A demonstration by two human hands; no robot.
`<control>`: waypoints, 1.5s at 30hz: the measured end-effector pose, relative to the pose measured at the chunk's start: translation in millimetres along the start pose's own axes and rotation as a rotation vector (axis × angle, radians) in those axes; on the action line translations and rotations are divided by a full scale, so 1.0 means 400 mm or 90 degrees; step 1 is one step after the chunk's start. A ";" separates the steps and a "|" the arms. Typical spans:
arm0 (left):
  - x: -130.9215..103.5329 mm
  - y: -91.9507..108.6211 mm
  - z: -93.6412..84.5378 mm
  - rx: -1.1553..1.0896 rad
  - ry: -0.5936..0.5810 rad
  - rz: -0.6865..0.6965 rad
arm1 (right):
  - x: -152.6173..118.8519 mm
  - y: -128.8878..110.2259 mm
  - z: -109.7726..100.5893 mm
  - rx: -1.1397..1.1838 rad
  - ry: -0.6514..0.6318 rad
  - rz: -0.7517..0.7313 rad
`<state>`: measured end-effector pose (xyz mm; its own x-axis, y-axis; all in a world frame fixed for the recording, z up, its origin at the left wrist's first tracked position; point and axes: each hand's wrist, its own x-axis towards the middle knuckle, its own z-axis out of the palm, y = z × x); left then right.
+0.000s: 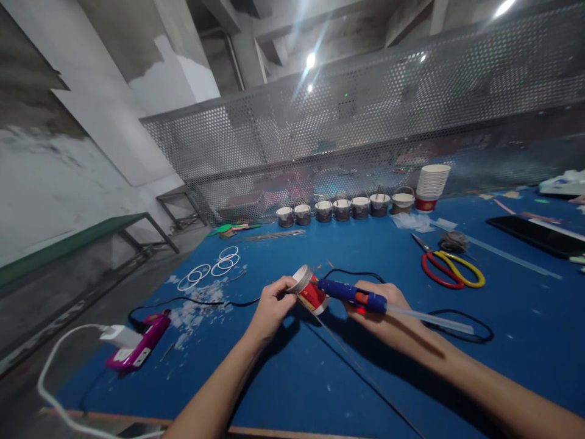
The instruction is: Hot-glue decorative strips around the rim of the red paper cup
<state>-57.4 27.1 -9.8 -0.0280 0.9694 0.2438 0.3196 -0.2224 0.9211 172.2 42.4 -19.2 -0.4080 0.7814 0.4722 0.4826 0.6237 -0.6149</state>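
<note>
My left hand [273, 305] pinches a red and white paper cup [312, 295], tilted on its side above the blue table [292, 378]. A grey-brown band goes round the cup near its rim, and a thin cord [361, 366] trails from it toward the table's front edge. Wrapped round a blue glue gun [354, 295], my right hand [384, 317] holds its nozzle against or very near the cup's side. A clear glue stick [429, 318] sticks out of the gun's back end.
Several wrapped cups [342, 210] line the back, beside stacked paper cups [432, 188]. Scissors [450, 268], a cord ball [454, 241] and a black phone [537, 236] lie right. White rings [225, 262], scraps [192, 317] and a purple power strip [141, 344] are left; black cable crosses the table.
</note>
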 end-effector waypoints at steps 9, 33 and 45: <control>-0.003 0.002 0.000 -0.034 0.001 -0.005 | 0.013 -0.005 -0.007 0.037 0.018 0.015; -0.006 0.009 0.004 -0.008 0.028 0.002 | 0.000 0.006 0.011 -0.038 0.030 -0.043; -0.007 0.021 0.004 -0.031 0.044 -0.008 | 0.010 -0.005 -0.001 0.003 0.024 -0.014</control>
<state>-53.0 22.9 -3.4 -0.0980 0.9631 0.2507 0.2724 -0.2164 0.9376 169.9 44.2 -15.6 -0.3885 0.7682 0.5088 0.4703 0.6402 -0.6074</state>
